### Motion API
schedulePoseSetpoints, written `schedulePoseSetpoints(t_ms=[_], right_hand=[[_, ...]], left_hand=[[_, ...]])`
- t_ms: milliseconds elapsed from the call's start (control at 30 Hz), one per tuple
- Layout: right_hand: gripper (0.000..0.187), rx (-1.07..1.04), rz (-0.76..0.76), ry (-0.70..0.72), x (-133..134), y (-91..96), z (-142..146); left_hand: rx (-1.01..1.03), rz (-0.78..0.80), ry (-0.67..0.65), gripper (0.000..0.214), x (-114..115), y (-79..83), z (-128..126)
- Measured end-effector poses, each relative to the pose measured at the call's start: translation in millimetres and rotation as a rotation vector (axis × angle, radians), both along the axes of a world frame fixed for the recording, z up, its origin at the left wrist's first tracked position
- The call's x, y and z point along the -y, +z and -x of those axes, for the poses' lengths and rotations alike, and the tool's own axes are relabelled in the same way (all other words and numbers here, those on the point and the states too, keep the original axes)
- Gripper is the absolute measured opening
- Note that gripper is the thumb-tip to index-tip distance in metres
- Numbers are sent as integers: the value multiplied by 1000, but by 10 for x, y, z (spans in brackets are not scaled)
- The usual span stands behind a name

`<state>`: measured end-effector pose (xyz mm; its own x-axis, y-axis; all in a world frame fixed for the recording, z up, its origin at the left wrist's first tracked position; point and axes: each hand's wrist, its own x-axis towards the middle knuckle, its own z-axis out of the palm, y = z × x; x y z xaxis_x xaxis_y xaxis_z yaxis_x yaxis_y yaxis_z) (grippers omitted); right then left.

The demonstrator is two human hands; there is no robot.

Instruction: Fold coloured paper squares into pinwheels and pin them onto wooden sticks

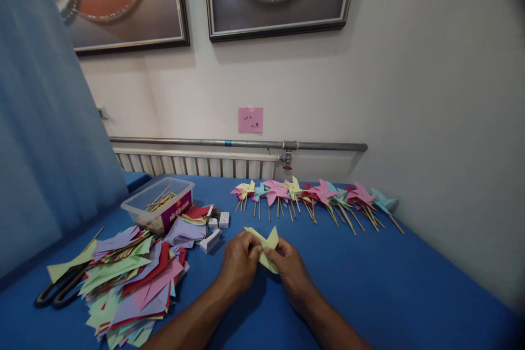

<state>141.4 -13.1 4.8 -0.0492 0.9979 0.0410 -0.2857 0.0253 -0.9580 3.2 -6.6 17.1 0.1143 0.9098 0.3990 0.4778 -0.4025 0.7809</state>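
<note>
**Yellow paper piece held in both hands over the blue table**

You hold a pale yellow paper piece [266,249] between both hands, just above the blue table [369,284] and near its middle. The paper is thin and matte, folded into pointed flaps that stand up above your fingers.

Your left hand [240,262] pinches the left side of the paper, fingers curled tightly closed on it. Your right hand [289,265] grips the right side in the same way, thumb and fingertips pressed onto the sheet. The two hands nearly touch at the knuckles.

Beyond your hands, a row of finished paper pinwheels [315,194] lies along the far edge of the table. Their sails are pink, yellow, light blue and red, each mounted on a thin wooden stick.

To your left lies a loose heap of cut paper pieces [131,279] in mixed colours, flat and sharp-cornered. Black-handled scissors [61,287] rest at its left edge. Behind the heap stands a clear plastic box [159,205] holding wooden sticks. Small white blocks [215,232] lie between the heap and your hands.
</note>
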Motion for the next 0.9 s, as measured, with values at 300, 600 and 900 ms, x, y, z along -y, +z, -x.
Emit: schedulePoseSetpoints(t_ms=[300,600,900], right_hand=[[45,-8,-27,-30,-60,-79,-56],[45,-45,-5,-10,-7,-29,-28],[42,71,-1,-14,-26,-67,-13]], left_hand=[[122,52,-16,8,30,58,26],[513,470,-148,33,-111,-16,41],[498,527,-118,35,-161,-118,52]])
